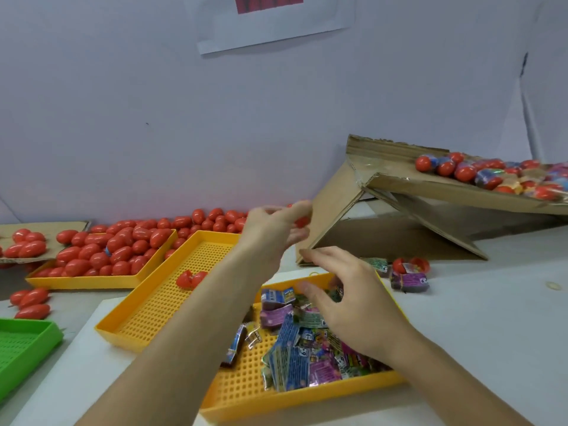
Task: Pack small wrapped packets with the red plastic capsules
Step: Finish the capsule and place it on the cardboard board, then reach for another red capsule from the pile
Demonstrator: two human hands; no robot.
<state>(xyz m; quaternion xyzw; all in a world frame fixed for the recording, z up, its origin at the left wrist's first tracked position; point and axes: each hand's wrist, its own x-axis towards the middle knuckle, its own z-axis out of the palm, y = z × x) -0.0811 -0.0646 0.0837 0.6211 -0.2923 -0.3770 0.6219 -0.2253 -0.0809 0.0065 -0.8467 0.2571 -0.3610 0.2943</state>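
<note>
My left hand (pixel 272 224) is raised and blurred beside the cardboard ramp, its fingers curled round a red capsule (pixel 302 222). My right hand (pixel 350 299) hovers low over the heap of small wrapped packets (pixel 295 355) in the near yellow tray (pixel 307 398), fingers loosely bent and apart from the thumb; nothing is plainly pinched. An opened red capsule (pixel 190 279) lies in the middle yellow tray (pixel 147 321). The left yellow tray (pixel 83 282) is full of red capsules (pixel 104 252).
More red capsules are piled along the wall (pixel 212 221) and lie loose at the left (pixel 30 302). A tilted cardboard ramp (pixel 408 182) carries filled capsules (pixel 491 176). An open capsule (pixel 410 265) and a purple packet (pixel 410 281) lie to its front. A green tray (pixel 21 348) sits bottom left.
</note>
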